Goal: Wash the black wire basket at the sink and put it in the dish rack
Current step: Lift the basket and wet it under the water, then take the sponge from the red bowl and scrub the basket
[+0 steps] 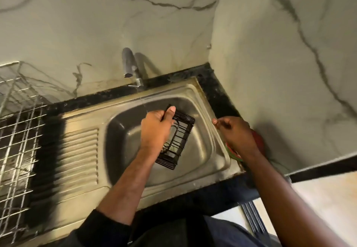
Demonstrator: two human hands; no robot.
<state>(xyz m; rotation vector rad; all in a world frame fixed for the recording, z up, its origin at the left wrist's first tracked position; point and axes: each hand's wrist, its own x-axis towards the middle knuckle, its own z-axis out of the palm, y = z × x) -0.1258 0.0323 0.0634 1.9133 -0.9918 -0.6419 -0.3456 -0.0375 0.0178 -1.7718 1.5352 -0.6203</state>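
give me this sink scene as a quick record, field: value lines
basket: black wire basket, held tilted over the sink bowl
left hand: left hand grips the basket's upper end
right hand: right hand at the sink's right rim, fingers curled, over a red and green item; hold unclear
sink: steel sink
tap: tap, thin stream running
rack: wire dish rack, far left

A home kitchen: a steel sink with tap, marble-look wall tiles and wire dish rack.

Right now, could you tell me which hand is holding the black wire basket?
The left hand grips the black wire basket over the sink; the right hand doesn't.
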